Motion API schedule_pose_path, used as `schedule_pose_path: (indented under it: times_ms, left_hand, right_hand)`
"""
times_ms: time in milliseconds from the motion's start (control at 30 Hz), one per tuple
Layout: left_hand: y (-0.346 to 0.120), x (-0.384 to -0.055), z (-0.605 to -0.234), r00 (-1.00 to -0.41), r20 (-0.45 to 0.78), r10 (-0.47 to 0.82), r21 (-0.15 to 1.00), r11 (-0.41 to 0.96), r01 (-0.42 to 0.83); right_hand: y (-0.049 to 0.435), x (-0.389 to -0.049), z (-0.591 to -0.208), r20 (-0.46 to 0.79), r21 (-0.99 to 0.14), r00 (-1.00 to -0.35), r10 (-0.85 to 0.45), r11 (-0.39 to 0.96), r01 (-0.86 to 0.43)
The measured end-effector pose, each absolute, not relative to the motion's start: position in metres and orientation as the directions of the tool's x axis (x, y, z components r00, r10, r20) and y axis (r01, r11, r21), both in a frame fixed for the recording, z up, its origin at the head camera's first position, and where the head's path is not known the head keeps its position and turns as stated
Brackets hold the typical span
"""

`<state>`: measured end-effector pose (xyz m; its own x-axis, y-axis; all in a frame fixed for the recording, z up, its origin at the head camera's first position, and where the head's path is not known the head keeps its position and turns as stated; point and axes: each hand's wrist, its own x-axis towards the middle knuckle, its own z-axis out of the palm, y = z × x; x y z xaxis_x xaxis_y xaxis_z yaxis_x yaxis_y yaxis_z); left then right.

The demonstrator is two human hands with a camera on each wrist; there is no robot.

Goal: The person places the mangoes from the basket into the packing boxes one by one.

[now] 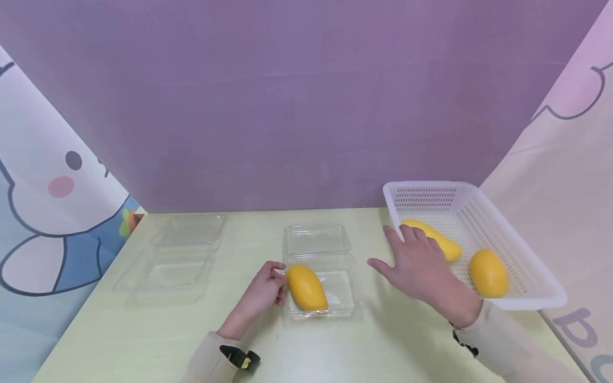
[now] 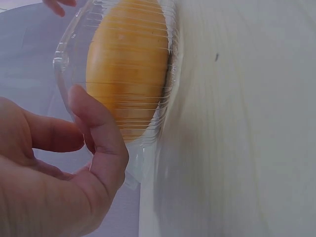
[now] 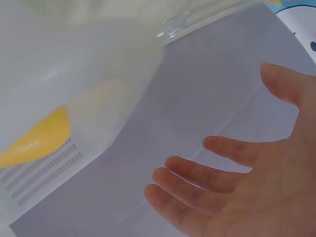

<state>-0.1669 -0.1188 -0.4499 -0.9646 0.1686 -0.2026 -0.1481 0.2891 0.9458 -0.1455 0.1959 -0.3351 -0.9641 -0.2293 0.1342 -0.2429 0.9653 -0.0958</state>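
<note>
A yellow mango [image 1: 307,288] lies in the left part of the base of an open clear plastic clamshell box [image 1: 342,292]. At that box's left rim my left hand [image 1: 264,287] holds on with thumb and curled fingers. The left wrist view shows the mango [image 2: 127,64] through the ribbed wall, my fingers [image 2: 101,126] against the rim. Over the left side of a white plastic basket [image 1: 514,223], my right hand [image 1: 419,263] is spread and holds nothing. Inside the basket are two more mangoes, one long [image 1: 442,243] and partly behind the hand, one rounder [image 1: 488,273].
Another open clear clamshell box [image 1: 167,266] stands at the left of the pale table [image 1: 158,340]. A purple panel [image 1: 306,106] rises behind the table, and printed cloths with cartoon figures hang at both sides.
</note>
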Motion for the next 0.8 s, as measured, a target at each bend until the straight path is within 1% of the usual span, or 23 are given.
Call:
schedule_pose_path:
  times_ms: [400,633,800]
  left_hand:
    - [-0.118,-0.166,-0.448,-0.967,-0.195,0.166,0.945,0.297,-0.140]
    - [-0.118,-0.165,-0.447,-0.966,-0.198,0.164,0.943,0.300,-0.143]
    - [-0.118,-0.165,-0.446,-0.968,-0.193,0.163,0.944,0.298,-0.138]
  right_hand:
    - [0.233,-0.151,-0.342,0.145,-0.087,-0.974,-0.176,0.978,-0.189]
    - [0.256,-0.155,-0.342,0.099,-0.110,-0.985,-0.143,0.982,-0.153]
    - [0.270,-0.157,-0.343,0.093,-0.099,-0.987,-0.131,0.985,-0.140]
